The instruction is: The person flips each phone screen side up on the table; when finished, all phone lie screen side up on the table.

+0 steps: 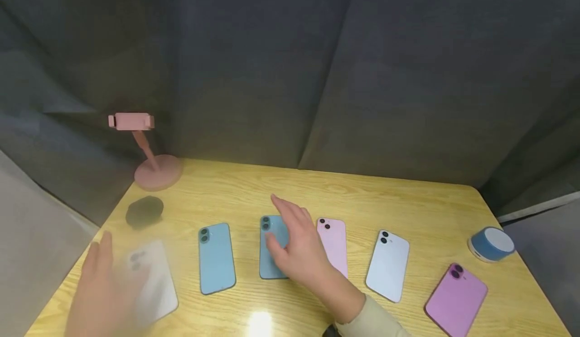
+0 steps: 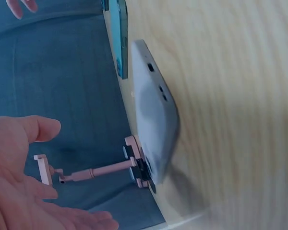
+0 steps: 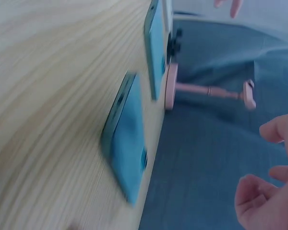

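My left hand [image 1: 101, 291], blurred in the head view, hovers beside and partly over a white phone [image 1: 158, 286] at the table's left. Its fingers and thumb are spread, holding nothing; the left wrist view shows a gap between that hand [image 2: 19, 177] and the phone [image 2: 153, 105]. Above the middle of the table is my right hand [image 1: 301, 246], thumb apart from the fingers. It partly hides a blue phone [image 1: 267, 261] and a pale pink phone [image 1: 335, 241]. In the right wrist view, this hand [image 3: 273, 201] is clear of the blue phone [image 3: 127, 143].
Another blue phone [image 1: 217, 259] lies between the hands. Rightward are a pale white phone [image 1: 388, 266], a magenta phone [image 1: 456, 301] and a blue, white-topped cylinder [image 1: 491, 244]. A pink phone stand [image 1: 158, 172] occupies the back left corner, near a blurred dark disc [image 1: 145, 211]. Dark cloth [image 1: 254, 75] hangs behind.
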### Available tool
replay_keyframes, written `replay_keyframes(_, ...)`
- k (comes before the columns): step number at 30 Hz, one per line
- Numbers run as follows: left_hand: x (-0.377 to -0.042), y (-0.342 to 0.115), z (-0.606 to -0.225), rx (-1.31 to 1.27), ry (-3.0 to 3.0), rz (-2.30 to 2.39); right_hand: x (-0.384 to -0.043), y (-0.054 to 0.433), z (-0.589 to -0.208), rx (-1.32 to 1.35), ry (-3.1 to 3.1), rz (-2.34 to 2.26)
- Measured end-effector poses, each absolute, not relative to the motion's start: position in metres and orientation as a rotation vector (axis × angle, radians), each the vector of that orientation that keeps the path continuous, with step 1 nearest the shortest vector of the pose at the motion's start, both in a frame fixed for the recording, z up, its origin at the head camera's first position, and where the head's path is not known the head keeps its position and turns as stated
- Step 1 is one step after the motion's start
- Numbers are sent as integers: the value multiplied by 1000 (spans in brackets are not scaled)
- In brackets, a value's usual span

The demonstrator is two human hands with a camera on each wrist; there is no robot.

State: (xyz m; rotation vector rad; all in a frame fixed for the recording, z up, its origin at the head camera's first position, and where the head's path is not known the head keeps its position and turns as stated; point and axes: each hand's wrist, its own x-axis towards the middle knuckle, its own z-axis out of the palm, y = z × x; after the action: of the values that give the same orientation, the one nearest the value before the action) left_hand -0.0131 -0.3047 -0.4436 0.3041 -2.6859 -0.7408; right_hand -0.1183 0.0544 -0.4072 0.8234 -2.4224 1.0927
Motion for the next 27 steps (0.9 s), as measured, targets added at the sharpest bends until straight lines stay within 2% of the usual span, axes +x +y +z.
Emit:
replay_keyframes(9, -13, -330, -446, 410, -2896, -962, -114, -23, -409, 925, -2602, 1573)
replay_keyframes(16, -13, -343, -455, 442, -2894, -1138, -107, -76, -422, 955, -2695, 1780)
replay_keyframes(27, -15, -346, -446, 614, -2937, -1338, -106, -112, -432, 1240, -2911, 1321)
